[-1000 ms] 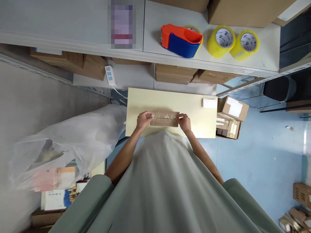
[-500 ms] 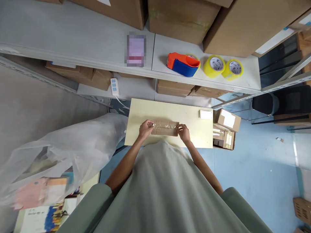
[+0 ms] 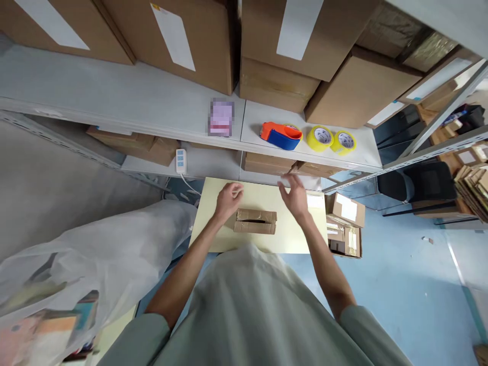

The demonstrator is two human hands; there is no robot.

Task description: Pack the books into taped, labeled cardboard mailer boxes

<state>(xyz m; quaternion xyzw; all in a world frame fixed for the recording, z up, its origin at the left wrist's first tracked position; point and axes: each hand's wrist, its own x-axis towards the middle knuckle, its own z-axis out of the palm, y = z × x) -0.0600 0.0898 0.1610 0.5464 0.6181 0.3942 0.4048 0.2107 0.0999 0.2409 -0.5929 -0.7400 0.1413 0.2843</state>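
Observation:
A small taped cardboard box [image 3: 255, 221] lies on a pale yellow table [image 3: 213, 235] in front of me. My left hand [image 3: 227, 199] is raised just above the box's left end, fingers curled, holding nothing that I can see. My right hand [image 3: 295, 194] is lifted above the table to the right of the box, fingers spread and empty, stretched toward the shelf. On that grey shelf [image 3: 133, 109] sit an orange and blue tape dispenser [image 3: 279, 134] and two yellow tape rolls [image 3: 321, 138].
Large cardboard boxes [image 3: 190, 35] fill the shelf's back. A white card [image 3: 314, 201] lies at the table's right corner. Small boxes [image 3: 345, 223] stand on the blue floor at right. A big clear plastic bag [image 3: 87, 254] bulges at left. A white power strip [image 3: 180, 160] hangs under the shelf.
Both hands have let go of the box's ends and risen. My right hand has moved up toward the shelf with its fingers spread. My view has tilted up, showing more of the shelf.

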